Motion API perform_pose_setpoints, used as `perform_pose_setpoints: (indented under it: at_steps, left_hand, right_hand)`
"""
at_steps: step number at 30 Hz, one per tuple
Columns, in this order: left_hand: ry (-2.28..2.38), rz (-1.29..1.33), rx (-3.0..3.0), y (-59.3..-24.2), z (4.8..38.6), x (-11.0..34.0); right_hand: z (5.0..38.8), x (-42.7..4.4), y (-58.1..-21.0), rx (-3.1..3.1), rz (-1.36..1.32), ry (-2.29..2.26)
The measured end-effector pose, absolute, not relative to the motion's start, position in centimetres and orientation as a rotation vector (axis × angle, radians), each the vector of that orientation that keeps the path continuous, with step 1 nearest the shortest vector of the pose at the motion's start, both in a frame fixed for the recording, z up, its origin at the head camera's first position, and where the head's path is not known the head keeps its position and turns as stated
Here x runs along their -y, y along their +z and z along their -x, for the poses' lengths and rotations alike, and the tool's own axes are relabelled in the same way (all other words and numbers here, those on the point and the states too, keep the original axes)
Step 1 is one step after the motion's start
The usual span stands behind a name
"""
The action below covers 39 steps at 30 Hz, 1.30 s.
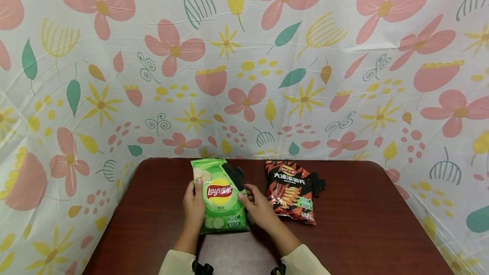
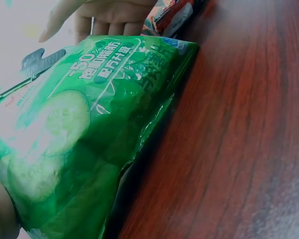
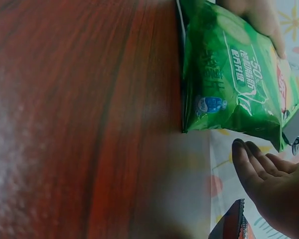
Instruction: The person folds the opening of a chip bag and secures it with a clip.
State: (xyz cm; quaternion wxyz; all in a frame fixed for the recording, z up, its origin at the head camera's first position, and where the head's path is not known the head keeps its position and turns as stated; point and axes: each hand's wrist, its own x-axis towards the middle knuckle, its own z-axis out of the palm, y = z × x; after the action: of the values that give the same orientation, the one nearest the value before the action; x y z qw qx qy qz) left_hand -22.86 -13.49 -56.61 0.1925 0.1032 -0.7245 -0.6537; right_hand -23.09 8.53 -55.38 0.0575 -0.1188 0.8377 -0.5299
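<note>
Left wrist: green bag [image 2: 107, 107] cut off left.

The table [image 1: 374, 232] stands before the patterned cloth [image 1: 324, 63]. The right chip bag [image 1: 286, 194] lies on the table, with the right clip [image 1: 317, 184] at its upper right edge. The left chip bag [image 1: 219, 209] is located left of it, with the left clip [image 1: 234, 176] across its upper right corner. The left hand [image 1: 194, 202] is at this bag's left edge; the right hand [image 1: 261, 209] is beside its right edge, between both bags.
</note>
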Motion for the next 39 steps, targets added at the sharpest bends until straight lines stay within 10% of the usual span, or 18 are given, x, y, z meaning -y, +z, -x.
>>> perform_pose_setpoints:
  at_steps: [39]
  left_hand:
    - [-1.863, -0.401, 2.242, -56.9, 23.9, 14.4]
  right_hand:
    - [22.5, -8.3, -56.1, -2.482, 0.405, -1.432]
